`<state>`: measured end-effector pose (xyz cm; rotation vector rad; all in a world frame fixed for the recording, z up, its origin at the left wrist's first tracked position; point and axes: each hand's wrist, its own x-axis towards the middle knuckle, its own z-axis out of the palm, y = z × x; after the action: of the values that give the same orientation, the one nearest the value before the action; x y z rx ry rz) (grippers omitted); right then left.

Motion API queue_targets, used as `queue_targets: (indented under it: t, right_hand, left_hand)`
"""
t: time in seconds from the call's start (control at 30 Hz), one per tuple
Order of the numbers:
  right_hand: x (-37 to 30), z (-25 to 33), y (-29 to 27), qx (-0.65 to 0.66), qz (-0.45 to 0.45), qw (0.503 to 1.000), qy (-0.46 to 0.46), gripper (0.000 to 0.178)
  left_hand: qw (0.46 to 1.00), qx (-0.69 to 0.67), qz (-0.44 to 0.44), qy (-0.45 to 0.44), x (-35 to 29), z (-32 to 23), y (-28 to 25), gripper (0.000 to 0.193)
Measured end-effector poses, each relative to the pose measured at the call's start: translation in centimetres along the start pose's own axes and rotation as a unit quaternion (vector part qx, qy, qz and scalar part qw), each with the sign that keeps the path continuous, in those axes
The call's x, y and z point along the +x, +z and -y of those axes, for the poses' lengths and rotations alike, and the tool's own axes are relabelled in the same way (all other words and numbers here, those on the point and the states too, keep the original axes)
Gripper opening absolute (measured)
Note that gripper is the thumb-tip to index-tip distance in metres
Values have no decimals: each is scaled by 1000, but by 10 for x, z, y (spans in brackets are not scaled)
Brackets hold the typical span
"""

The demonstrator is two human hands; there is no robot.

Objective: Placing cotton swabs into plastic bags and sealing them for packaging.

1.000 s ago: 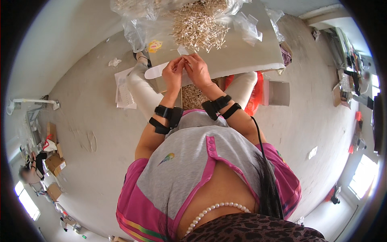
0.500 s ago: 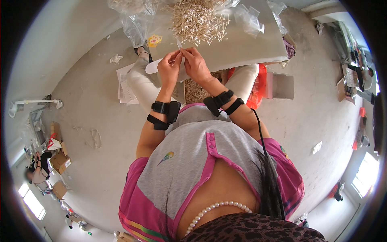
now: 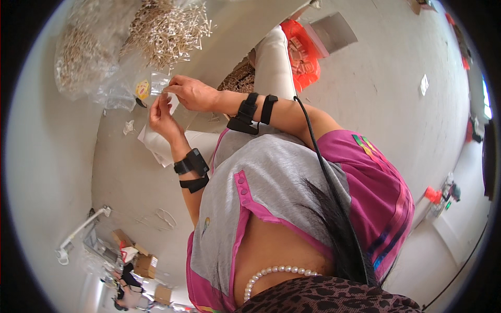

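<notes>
My left hand (image 3: 165,119) and my right hand (image 3: 193,94) meet at their fingertips, at the near side of the table, left of my body. Their fingers are pinched together around the lower edge of a small clear plastic bag (image 3: 159,82); the exact grip is partly hidden. Just beyond lies a loose heap of cotton swabs (image 3: 169,34) with pale sticks. A yellow label (image 3: 142,89) sits left of the small bag. Further left, a large clear bag (image 3: 78,65) is full of more swabs.
Below the table, beside my leg, stands an open carton of swabs (image 3: 237,78). A red plastic bag (image 3: 302,65) with small packs inside and an open grey-white box (image 3: 334,35) are on the floor to the right. Cardboard boxes (image 3: 145,265) stand far off at lower left.
My view has turned, so the table and swab heap now appear further left. Both hands have shifted left in the picture, still together at the fingertips. The large swab bag shows more fully.
</notes>
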<state>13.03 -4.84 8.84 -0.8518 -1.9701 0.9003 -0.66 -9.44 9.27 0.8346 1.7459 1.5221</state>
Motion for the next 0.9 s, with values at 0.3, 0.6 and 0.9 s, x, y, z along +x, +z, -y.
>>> queue_targets:
  t: [0.3, 0.6, 0.9]
  right_hand:
    - [3, 1, -6, 79, -29, 992, 94, 19]
    - [14, -5, -15, 108, 51, 974, 191, 21]
    - [23, -11, -20, 159, 176, 932, 273, 19]
  left_hand:
    - [999, 17, 25, -20, 4, 1, 2, 14]
    - [990, 103, 96, 16, 12, 10, -10, 15]
    - [976, 148, 154, -34, 8, 8, -22, 14]
